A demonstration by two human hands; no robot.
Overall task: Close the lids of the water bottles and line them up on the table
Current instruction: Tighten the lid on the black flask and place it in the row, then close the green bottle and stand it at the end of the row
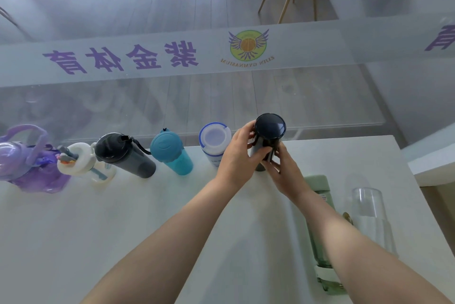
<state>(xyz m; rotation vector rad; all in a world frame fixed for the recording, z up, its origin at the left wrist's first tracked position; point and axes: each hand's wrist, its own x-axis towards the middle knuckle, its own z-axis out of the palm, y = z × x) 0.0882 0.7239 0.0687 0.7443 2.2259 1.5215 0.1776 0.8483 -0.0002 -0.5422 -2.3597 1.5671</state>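
The green bottle [320,217] is partly hidden by the right forearm; the purple bottle [29,163] is cut off at the left edge.

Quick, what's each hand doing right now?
Left hand: grips the dark bottle.
Right hand: grips the same dark bottle, lower down.

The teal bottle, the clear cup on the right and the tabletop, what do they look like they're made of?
The teal bottle looks like plastic: see-through tinted body, matte moulded lid. The clear cup is colourless and see-through with a soft sheen, so glass or clear plastic; I cannot tell which. The tabletop is a smooth, pale, fairly matte surface, possibly laminate or painted board.
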